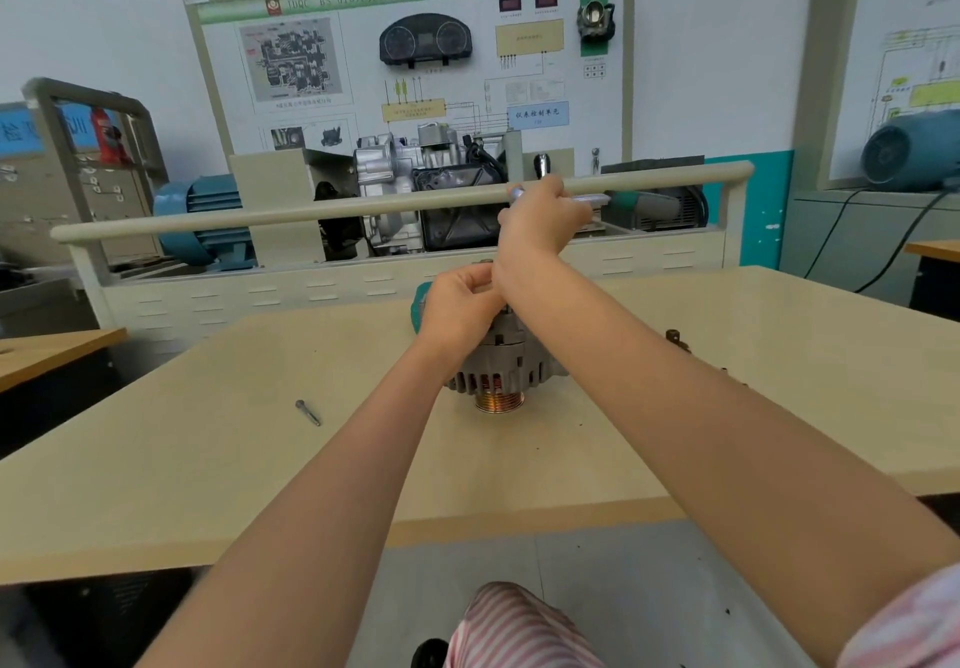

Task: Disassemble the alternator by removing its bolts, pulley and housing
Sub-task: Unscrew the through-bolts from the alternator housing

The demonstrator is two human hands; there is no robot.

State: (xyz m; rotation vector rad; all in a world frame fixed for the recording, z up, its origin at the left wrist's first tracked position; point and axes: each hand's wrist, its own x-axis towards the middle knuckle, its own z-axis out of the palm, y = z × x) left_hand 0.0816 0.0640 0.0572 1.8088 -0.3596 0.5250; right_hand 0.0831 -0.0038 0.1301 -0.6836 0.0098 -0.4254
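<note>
The grey alternator (506, 363) lies on the beige table (260, 459) with its copper-coloured pulley (500, 401) facing me. My left hand (460, 304) rests on top of its housing with curled fingers, pinching something small that I cannot make out. My right hand (543, 218) is raised above the alternator and grips a shiny metal tool (587, 198) whose handle sticks out to the right. A teal object (418, 298) shows behind my left hand. One loose bolt (308, 412) lies on the table to the left.
Small dark parts (678, 340) lie on the table to the right of the alternator. Behind the table stands a training bench with a rail (311, 210), a gearbox (415, 184) and a blue motor (200, 215). Another desk (47, 350) is at the left.
</note>
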